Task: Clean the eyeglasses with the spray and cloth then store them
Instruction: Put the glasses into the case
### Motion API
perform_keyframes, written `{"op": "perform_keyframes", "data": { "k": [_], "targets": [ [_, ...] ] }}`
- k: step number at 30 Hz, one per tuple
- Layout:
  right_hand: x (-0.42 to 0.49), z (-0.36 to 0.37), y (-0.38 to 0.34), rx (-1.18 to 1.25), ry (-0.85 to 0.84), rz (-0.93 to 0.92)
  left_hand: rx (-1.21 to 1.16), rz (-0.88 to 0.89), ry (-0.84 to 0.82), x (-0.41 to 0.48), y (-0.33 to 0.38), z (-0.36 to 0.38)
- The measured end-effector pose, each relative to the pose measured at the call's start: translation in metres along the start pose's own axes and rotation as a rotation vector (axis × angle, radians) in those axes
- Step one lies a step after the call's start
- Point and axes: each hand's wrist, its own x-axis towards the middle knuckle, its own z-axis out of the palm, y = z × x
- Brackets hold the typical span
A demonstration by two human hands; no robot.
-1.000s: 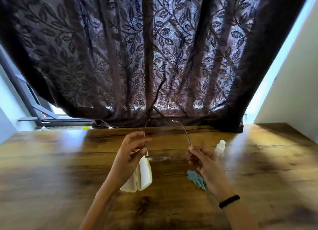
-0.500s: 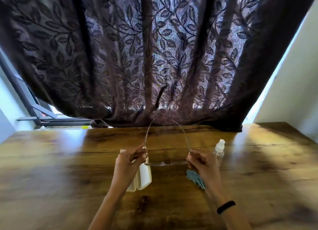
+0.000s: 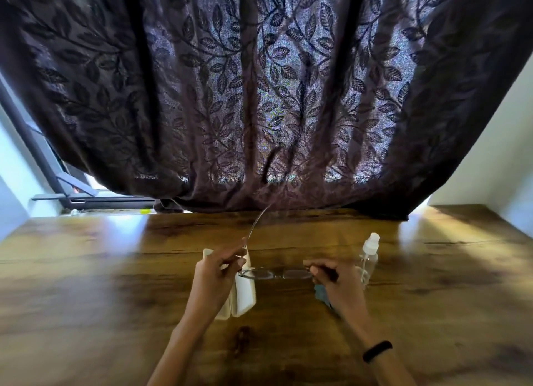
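Two bare forearms, L forearm & R forearm, run up from the bottom edge. L hand & R hand are bare too, fingers slim. Worn: narrow black band round the R wrist, plain, matte, snug. Strap vs. fitness tracker: can't tell. Nails too blurred to judge.

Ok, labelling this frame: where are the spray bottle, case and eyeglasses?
spray bottle (image 3: 367,266): head view, clear body.
case (image 3: 245,296): head view, white shell.
eyeglasses (image 3: 261,274): head view, one lens.
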Motion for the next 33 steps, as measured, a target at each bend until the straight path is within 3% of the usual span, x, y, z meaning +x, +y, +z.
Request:
{"op": "perform_keyframes", "data": {
  "k": [4, 8, 10, 16, 25, 33],
  "targets": [
    [0.002, 0.000, 0.002, 0.100, -0.001, 0.042, 0.047, 0.084, -0.050, -0.003, -0.002, -0.002],
    [0.004, 0.001, 0.001, 0.254, 0.039, 0.070, 0.163, 0.149, -0.260, -0.006, -0.005, 0.000],
    [0.005, 0.000, 0.000, 0.292, 0.052, 0.065, 0.169, 0.138, -0.282, -0.008, -0.008, 0.001],
    [0.016, 0.000, -0.010, 0.349, -0.057, 0.011, 0.111, 0.054, -0.183, -0.015, -0.011, -0.005],
    [0.063, 0.021, -0.062, 0.356, -0.234, -0.217, -0.037, -0.108, -0.005, -0.021, -0.016, -0.016],
    [0.111, 0.072, -0.081, 0.113, -0.565, -0.192, 0.056, -0.291, 0.094, -0.030, -0.024, -0.014]
  ]
}}
